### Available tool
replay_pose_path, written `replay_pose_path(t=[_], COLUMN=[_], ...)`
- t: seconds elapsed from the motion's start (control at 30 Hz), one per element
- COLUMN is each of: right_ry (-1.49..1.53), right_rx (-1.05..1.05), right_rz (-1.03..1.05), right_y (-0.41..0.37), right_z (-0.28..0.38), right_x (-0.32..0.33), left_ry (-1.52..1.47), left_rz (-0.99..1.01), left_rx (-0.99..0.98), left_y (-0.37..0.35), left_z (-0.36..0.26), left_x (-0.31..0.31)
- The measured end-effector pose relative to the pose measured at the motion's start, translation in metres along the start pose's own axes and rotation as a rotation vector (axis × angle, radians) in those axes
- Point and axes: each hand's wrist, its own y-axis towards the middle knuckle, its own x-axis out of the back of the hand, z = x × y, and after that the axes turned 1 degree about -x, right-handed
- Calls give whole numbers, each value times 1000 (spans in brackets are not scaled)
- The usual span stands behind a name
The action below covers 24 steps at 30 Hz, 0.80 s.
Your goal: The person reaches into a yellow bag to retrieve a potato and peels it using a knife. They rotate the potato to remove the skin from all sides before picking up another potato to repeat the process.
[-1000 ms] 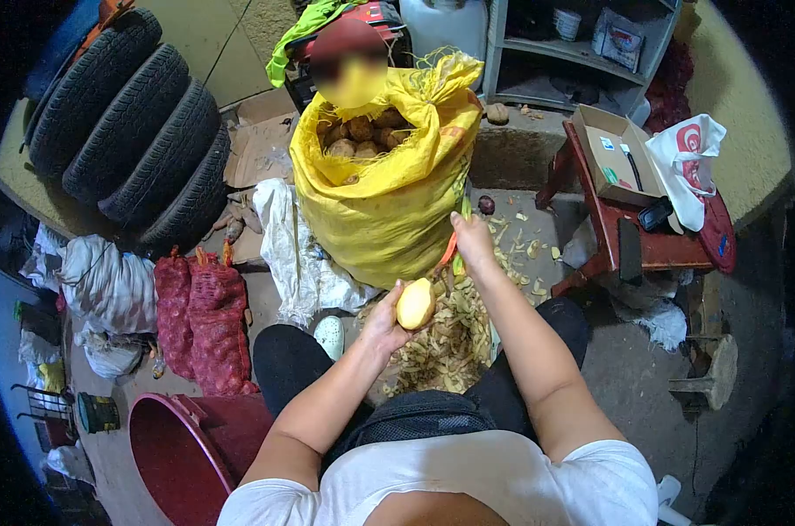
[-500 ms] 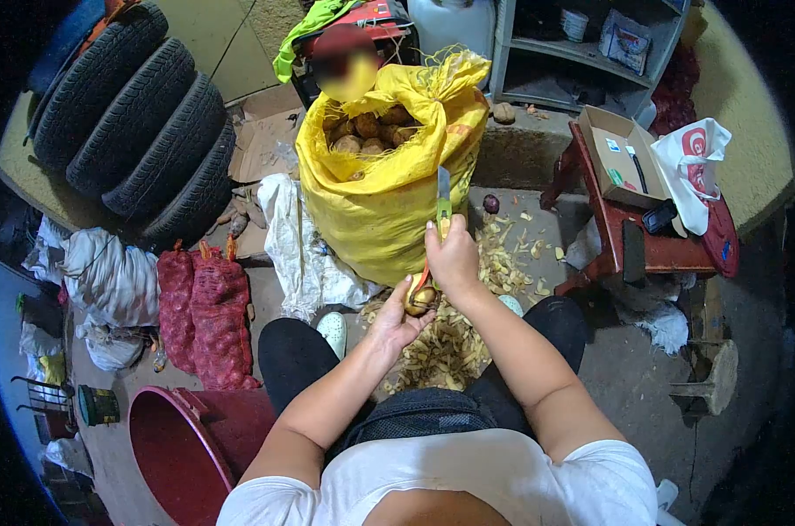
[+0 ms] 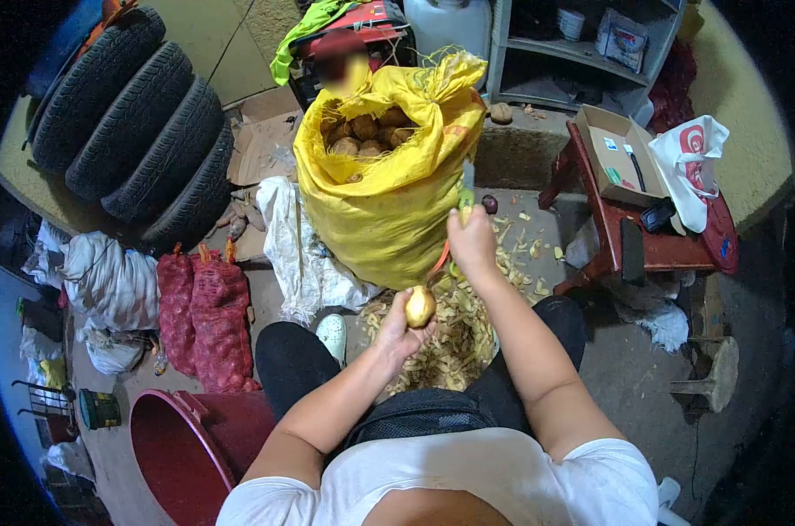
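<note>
Closed round a partly peeled potato [image 3: 419, 307], left hand [image 3: 396, 333]: likely firm, light, slick where bare, so best gripped at the ends. Just above, right hand [image 3: 473, 244] fisted on knife [image 3: 466, 188], blade up; peelings [image 3: 454, 346] below, yellow sack [image 3: 380, 206] beyond.

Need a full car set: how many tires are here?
4 tires, leaning together at upper left: topmost, second, third, and lowest by the cardboard. The dark edge may hide more.
</note>
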Motion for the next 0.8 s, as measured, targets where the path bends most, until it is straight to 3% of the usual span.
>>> replay_pose_path(t=[0.1,0.23,0.53,0.6,0.73,0.8], right_ry=[-103,-139,-235,-226,-168,-143], right_rx=[28,189,64,37,-66,-87], right_rz=[156,120,167,190,254,263], right_y=[-24,-39,-30,-26,-15,-9], right_z=[17,16,17,15,5,-3], right_x=[-1,-12,-6,-4,-3,-4], left_ry=[-51,-30,62,56,68,77], left_rz=[44,13,-24,90,31,121], left_rx=[-6,7,29,69,45,48], left_y=[5,2,14,15,3,0], left_z=[-3,2,2,0,-1,-1], left_x=[4,-7,1,4,-4,-2])
